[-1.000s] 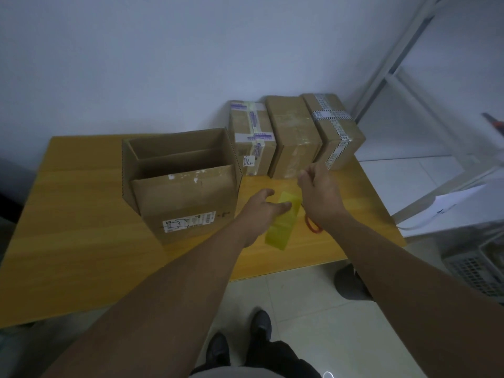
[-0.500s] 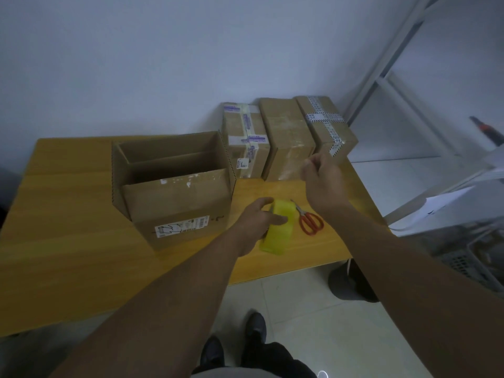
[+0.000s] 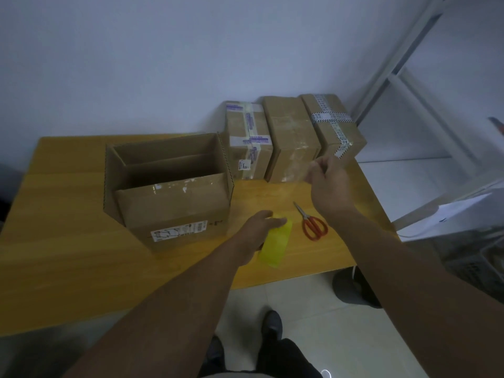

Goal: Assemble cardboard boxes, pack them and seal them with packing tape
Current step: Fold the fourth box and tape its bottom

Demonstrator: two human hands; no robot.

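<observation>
An open cardboard box with a shipping label stands on the wooden table, its top flaps up. Just right of the box, my left hand grips a yellow roll of packing tape. My right hand is raised farther back and pinches the free end of a clear strip of tape pulled off the roll. Red-handled scissors lie on the table between my hands.
Three sealed cardboard boxes stand in a row at the table's back right against the wall. A white metal shelf frame rises at the right. A grey crate sits on the floor beyond the table edge.
My right hand has moved up and away from the roll, drawing out a longer strip of tape. The scissors, covered before, now show. My left hand keeps hold of the roll.
</observation>
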